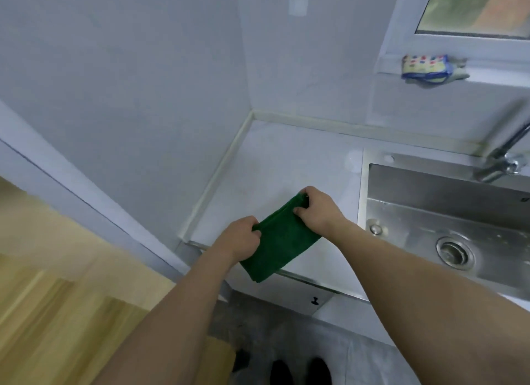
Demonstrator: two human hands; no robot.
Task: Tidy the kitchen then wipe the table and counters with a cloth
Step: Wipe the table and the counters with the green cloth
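Both hands' grip on green cloth [279,238]

Dim, cool and flat, lit by daylight from the window [473,9] at upper right. Soft all over, motion-smeared at lower left. Wide-angle bending at the edges. Faint shadows.

Dark green cloth [279,242], steel-grey sink [447,201]

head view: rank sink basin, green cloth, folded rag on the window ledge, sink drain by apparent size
1. sink basin, cut off at the frame edge
2. green cloth
3. folded rag, though farther away
4. sink drain
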